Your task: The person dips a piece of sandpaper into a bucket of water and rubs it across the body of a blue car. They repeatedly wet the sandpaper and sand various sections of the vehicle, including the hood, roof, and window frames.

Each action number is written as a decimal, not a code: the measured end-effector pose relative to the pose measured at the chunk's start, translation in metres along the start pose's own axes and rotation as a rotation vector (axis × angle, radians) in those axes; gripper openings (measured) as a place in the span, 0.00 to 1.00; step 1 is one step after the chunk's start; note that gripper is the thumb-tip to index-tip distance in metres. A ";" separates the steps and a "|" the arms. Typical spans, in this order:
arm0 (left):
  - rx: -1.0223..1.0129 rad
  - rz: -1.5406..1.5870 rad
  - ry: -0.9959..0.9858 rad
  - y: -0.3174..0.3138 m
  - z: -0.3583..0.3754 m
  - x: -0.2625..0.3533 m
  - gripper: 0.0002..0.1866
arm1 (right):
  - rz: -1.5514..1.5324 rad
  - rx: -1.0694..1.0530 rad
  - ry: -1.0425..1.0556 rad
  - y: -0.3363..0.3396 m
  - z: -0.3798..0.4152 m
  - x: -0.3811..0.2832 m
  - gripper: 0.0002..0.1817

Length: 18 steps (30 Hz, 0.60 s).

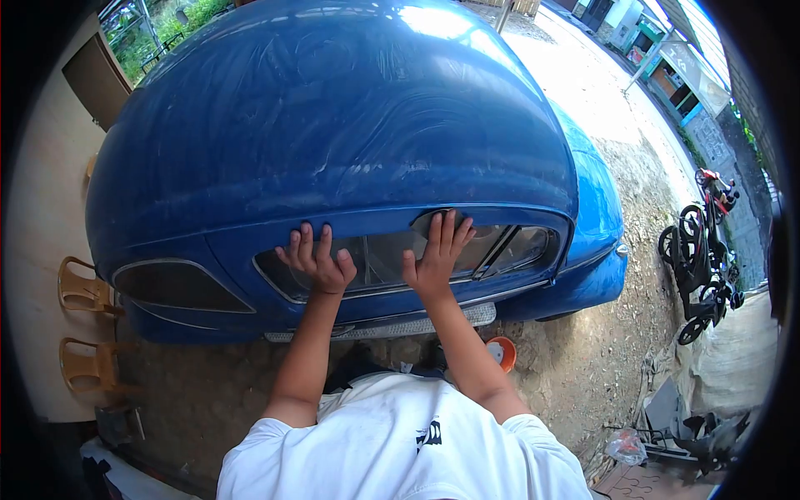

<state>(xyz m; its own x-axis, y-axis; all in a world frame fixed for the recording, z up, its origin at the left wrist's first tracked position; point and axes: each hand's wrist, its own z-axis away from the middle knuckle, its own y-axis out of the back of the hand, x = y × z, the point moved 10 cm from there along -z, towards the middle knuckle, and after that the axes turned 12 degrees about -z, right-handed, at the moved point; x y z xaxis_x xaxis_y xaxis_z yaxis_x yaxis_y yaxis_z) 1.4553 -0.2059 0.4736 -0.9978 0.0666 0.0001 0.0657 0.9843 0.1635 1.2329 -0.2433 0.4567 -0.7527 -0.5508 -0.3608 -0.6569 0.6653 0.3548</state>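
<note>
A blue car (pixel 333 125) with a rounded roof fills the upper middle of the head view, with whitish swirls and streaks on its paint. My left hand (pixel 317 262) is spread against the upper part of the side window (pixel 375 254), its fingertips near the door frame. To its right, my right hand (pixel 437 254) has its fingers apart, over the top edge of the same window. A dark round shape (pixel 423 223) shows partly behind the right hand's fingers; what it is cannot be made out. Neither hand is wrapped round anything.
An orange bucket (pixel 502 353) stands on the ground below the car, right of my body. Two tan chairs (pixel 83 364) are at the left by a pale wall (pixel 37 217). Motorcycles (pixel 696 258) are parked at the right. A clear plastic bag (pixel 625 447) lies at the lower right.
</note>
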 end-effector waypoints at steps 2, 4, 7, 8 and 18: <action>0.018 0.029 -0.017 -0.002 0.003 -0.002 0.26 | 0.093 -0.107 0.067 -0.003 0.005 0.002 0.40; 0.044 0.050 -0.030 -0.005 0.004 -0.005 0.26 | 0.142 -0.031 -0.076 0.019 -0.004 0.031 0.40; 0.091 0.071 -0.037 -0.005 0.004 -0.005 0.25 | 0.074 0.180 -0.379 0.055 -0.025 0.063 0.41; 0.108 0.075 -0.036 -0.007 0.003 -0.005 0.25 | 0.029 0.266 -0.495 0.065 -0.028 0.069 0.42; 0.104 0.160 0.011 -0.013 0.019 -0.012 0.27 | -0.063 -0.199 0.045 -0.039 0.015 -0.075 0.44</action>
<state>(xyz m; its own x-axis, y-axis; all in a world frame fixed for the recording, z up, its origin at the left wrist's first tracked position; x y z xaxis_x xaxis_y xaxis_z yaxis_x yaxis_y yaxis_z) 1.4663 -0.2162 0.4529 -0.9745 0.2224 0.0285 0.2237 0.9730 0.0572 1.3156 -0.2202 0.4570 -0.7082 -0.6132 -0.3499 -0.6951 0.5186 0.4980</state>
